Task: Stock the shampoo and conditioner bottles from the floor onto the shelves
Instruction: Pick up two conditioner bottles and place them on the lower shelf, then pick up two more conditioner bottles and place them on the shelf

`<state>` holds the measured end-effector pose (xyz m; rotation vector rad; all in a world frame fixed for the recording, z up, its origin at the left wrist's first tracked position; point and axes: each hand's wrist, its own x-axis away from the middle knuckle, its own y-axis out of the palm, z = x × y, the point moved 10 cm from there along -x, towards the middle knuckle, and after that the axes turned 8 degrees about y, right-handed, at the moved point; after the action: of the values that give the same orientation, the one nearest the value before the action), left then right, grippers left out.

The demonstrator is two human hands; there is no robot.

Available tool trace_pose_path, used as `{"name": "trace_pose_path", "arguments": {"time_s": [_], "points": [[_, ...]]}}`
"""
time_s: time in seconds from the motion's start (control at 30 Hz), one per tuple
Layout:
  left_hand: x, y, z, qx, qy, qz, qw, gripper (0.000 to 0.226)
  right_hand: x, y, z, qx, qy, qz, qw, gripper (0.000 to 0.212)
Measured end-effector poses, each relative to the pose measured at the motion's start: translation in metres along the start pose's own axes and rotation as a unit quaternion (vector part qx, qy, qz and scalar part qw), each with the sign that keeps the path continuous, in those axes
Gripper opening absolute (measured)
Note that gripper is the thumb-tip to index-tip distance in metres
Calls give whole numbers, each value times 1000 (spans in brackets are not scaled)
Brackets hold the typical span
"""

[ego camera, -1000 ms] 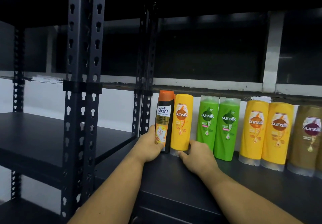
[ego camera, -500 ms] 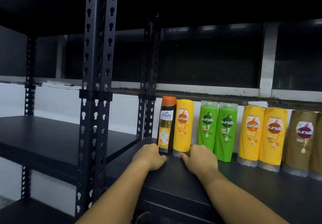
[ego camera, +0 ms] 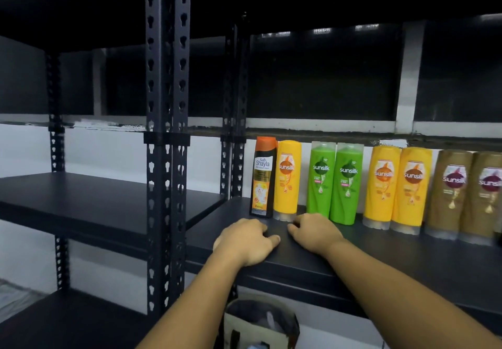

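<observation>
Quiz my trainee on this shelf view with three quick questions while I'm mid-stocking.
1. True or false: the left hand and the right hand hold no bottle.
2. How many green Sunsilk bottles stand on the shelf?
3. Which brand name is on the leftmost bottle in the row?
Key: 1 true; 2 two; 3 Safi Shayla.

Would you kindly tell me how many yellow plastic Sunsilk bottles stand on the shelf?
3 yellow bottles: one beside the black orange-capped Shayla bottle, two side by side right of the green bottles. Others may lie past the frame's right edge.
</observation>
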<state>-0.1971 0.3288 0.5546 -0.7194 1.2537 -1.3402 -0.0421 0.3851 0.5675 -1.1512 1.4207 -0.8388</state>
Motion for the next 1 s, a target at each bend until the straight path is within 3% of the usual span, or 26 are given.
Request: {"name": "trace_pose_path", "arguments": {"time_s": [0.27, 0.47, 0.57, 0.77, 0.9, 1.0], "points": [[12, -9, 9, 33, 55, 42, 997, 40, 88, -9, 13, -1, -61, -129, 990, 63], [47, -12, 33, -29, 93, 110, 989, 44, 152, -27, 21, 55, -115, -32, 991, 63], [74, -7, 57, 10, 148, 168, 975, 37, 186, -27, 29, 68, -144, 24, 987, 69], [138, 38, 109, 92, 245, 210, 942, 47, 246, -16, 61, -51, -138, 38, 988, 69], [172, 99, 122, 136, 222, 164, 951, 51, 283, 28, 91, -87, -92, -24, 992, 61], [194, 168, 111, 166, 136, 66, 975, 46, 309, 91, 121, -61, -35, -112, 991, 56]]}}
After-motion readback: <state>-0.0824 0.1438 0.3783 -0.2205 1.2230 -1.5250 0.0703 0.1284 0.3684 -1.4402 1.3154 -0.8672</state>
